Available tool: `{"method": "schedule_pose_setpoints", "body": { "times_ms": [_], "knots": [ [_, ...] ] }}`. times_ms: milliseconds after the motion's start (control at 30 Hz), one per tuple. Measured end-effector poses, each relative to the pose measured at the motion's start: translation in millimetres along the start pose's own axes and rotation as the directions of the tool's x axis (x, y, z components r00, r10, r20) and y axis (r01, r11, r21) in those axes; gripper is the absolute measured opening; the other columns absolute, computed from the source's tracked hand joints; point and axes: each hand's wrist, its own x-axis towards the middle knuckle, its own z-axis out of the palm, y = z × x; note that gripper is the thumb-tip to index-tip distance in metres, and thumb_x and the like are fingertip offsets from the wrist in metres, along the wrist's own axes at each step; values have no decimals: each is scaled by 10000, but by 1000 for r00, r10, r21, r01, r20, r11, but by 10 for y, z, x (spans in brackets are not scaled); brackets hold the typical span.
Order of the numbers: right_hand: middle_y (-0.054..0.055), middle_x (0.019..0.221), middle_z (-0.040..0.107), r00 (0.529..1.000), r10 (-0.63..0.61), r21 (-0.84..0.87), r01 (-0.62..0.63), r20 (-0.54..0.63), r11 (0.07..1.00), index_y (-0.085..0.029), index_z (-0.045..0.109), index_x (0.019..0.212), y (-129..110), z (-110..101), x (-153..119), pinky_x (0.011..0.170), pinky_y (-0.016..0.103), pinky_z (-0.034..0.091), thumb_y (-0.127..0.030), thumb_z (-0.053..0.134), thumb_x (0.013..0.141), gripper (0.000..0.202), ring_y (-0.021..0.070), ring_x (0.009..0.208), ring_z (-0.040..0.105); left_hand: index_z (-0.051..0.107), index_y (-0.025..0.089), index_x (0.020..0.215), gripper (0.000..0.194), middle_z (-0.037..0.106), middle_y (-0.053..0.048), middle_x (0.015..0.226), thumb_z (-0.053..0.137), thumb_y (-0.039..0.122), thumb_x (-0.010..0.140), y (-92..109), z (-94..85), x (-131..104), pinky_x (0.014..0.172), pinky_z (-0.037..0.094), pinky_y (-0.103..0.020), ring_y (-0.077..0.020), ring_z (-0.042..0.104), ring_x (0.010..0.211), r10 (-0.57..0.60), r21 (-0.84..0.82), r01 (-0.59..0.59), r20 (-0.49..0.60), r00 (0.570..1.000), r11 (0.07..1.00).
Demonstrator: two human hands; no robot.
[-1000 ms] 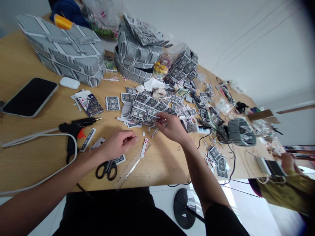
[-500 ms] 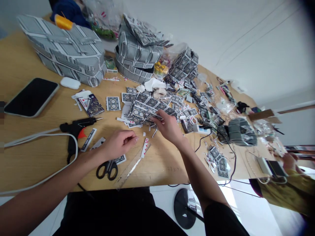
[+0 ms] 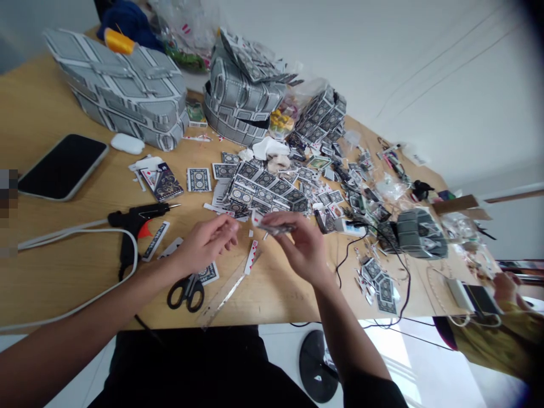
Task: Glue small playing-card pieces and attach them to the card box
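My right hand [image 3: 304, 243] is closed around some folded playing cards [image 3: 278, 229], seen nearly edge-on, with a white and red face showing at the left end. To its left, my left hand [image 3: 212, 241] hovers over the table, fingers loosely curled and slightly apart, with nothing visible in them. Just beyond both hands lies a woven panel of patterned playing cards [image 3: 259, 195]. Between the hands and the table's front edge are a cut strip of card [image 3: 251, 258] and a clear ruler [image 3: 225, 294]. Black-handled scissors [image 3: 186, 293] lie beside my left forearm.
A glue gun [image 3: 131, 226], a phone [image 3: 63, 167] and a card box [image 3: 164, 180] lie to the left. Grey bags made of folded cards [image 3: 123, 96] stand at the back. A black cable [image 3: 406, 272] crosses the right side, near another person's sleeve [image 3: 480, 340].
My right hand has come back from the woven panel toward me, carrying folded cards. My left hand has risen slightly and its fingers have loosened. The view has shifted a little.
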Motion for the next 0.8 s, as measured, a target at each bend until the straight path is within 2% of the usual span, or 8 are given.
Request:
{"method": "schedule_pose_setpoints", "body": {
  "times_ms": [67, 133, 367, 467, 533, 667, 733, 800],
  "knots": [
    [62, 1209, 821, 995, -31, 21, 29, 92, 999, -302, 730, 1129, -58, 65, -71, 1153, 537, 567, -173, 655, 1055, 166, 283, 1289, 738, 658, 187, 1172, 484, 764, -45, 868, 584, 649, 1050, 42, -12, 15, 597, 554, -272, -180, 711, 704, -49, -152, 45, -21, 999, 987],
    [60, 1297, 808, 991, -33, 14, 31, 133, 999, -318, 752, 1122, -70, 123, -125, 1166, 570, 556, -123, 650, 1019, 243, 295, 1317, 727, 652, 182, 1189, 486, 745, -26, 811, 664, 630, 1001, 89, -32, 31, 568, 558, -274, -185, 711, 674, -80, -232, 76, -11, 997, 970],
    [71, 1562, 659, 997, 63, -39, -62, 35, 997, -318, 799, 1106, 75, 276, -218, 1216, 568, 517, -94, 672, 937, 307, 316, 1426, 653, 686, 183, 953, 267, 748, -27, 794, 776, 432, 920, 137, -38, 49, 555, 545, -248, -155, 684, 662, -81, -192, 88, 43, 996, 978],
    [106, 1575, 646, 977, 206, 156, -196, -52, 968, -315, 705, 1282, 95, 367, -261, 1125, 518, 582, -133, 671, 911, 415, 318, 1448, 635, 680, 180, 975, 268, 773, -39, 823, 784, 422, 922, 121, -22, 51, 554, 554, -248, -161, 699, 677, -91, -187, 88, -10, 996, 978],
    [107, 1590, 640, 956, 289, 365, -253, -46, 896, -323, 615, 1384, 92, 441, -279, 1096, 506, 598, -200, 723, 857, 551, 328, 1447, 635, 668, 182, 971, 280, 786, -42, 830, 793, 428, 923, 118, -18, 51, 552, 556, -245, -165, 709, 683, -85, -184, 76, -43, 995, 980],
    [87, 1480, 722, 899, 438, 611, -335, -21, 717, -308, 598, 1439, 64, 588, -231, 1168, 505, 549, -384, 828, 811, 673, 327, 1354, 686, 658, 184, 968, 287, 793, -42, 847, 795, 434, 929, 114, -11, 37, 546, 565, -240, -178, 735, 720, -66, -160, 58, -50, 997, 985],
    [74, 1318, 784, 829, 559, 618, -432, -16, 657, -287, 669, 1377, 48, 650, -172, 1113, 468, 574, -460, 821, 877, 551, 302, 1215, 737, 646, 190, 944, 289, 788, -34, 830, 793, 438, 931, 96, -6, 20, 549, 569, -245, -179, 734, 714, -63, -131, 61, -13, 998, 990],
    [58, 1115, 808, 803, 594, 603, -495, 43, 625, -256, 756, 1212, 44, 704, -117, 992, 417, 605, -500, 824, 899, 402, 271, 1030, 753, 636, 198, 925, 282, 786, -28, 821, 780, 440, 940, 62, -4, -2, 570, 574, -256, -186, 738, 723, -62, -80, 64, 27, 998, 995]
  ]
}}
